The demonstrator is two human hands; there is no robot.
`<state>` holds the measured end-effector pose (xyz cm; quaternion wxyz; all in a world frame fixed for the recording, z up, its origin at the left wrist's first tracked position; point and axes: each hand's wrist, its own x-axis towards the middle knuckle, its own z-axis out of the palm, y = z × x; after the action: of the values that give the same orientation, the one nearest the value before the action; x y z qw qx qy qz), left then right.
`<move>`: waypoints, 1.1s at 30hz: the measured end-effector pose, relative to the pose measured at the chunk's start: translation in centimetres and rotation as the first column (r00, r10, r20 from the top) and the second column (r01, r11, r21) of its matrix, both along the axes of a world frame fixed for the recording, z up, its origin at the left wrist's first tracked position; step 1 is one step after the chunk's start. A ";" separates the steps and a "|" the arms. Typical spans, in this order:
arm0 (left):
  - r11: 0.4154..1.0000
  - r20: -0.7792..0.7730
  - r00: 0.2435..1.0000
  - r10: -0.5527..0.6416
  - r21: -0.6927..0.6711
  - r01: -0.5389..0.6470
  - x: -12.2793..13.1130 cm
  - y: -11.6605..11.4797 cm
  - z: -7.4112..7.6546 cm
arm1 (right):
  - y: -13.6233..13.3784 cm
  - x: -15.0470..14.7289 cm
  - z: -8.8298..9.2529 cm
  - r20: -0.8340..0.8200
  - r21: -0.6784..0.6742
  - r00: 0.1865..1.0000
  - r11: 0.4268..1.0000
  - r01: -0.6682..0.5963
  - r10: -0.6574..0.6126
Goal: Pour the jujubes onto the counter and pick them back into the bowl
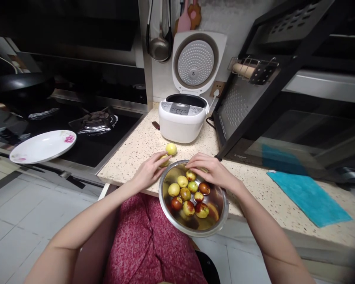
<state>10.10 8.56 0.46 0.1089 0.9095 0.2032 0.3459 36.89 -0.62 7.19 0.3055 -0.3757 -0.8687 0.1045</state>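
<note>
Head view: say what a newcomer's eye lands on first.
A steel bowl of green and red fruits overhangs the edge of the counter, the right hand over them. The left hand holds a yellow-green fruit beside it. Behind stands a white rice cooker, lid open.

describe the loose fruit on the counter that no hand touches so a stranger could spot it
Find the white rice cooker with its lid up at the back of the speckled counter. Just in front of it lies one yellow-green fruit, beyond the left hand. It alone is neither in the steel bowl nor held.
</note>
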 end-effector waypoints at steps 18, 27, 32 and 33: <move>0.999 0.355 0.935 0.024 -0.032 -0.013 -0.1 -0.5 1.5 | 0.0 -0.4 -0.2 -0.015 0.018 0.999 0.999 -0.045 0.045; 0.988 0.371 0.916 -0.156 0.055 0.146 -0.5 -3.8 3.3 | -1.2 -2.0 -0.1 0.001 0.381 0.995 0.920 -0.095 0.102; 0.972 0.352 0.911 -0.215 -0.015 0.235 0.0 -5.4 3.7 | -2.2 -2.7 0.4 0.194 0.524 0.977 0.833 -0.176 0.084; 0.971 0.351 0.911 -0.216 -0.023 0.239 0.2 -5.6 3.7 | -2.3 -2.8 0.5 0.248 0.522 0.966 0.830 -0.196 0.072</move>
<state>10.28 2.95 4.13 0.2123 0.8480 0.0850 0.4782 34.09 -2.96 7.74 0.2938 -0.2209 -0.9151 -0.1660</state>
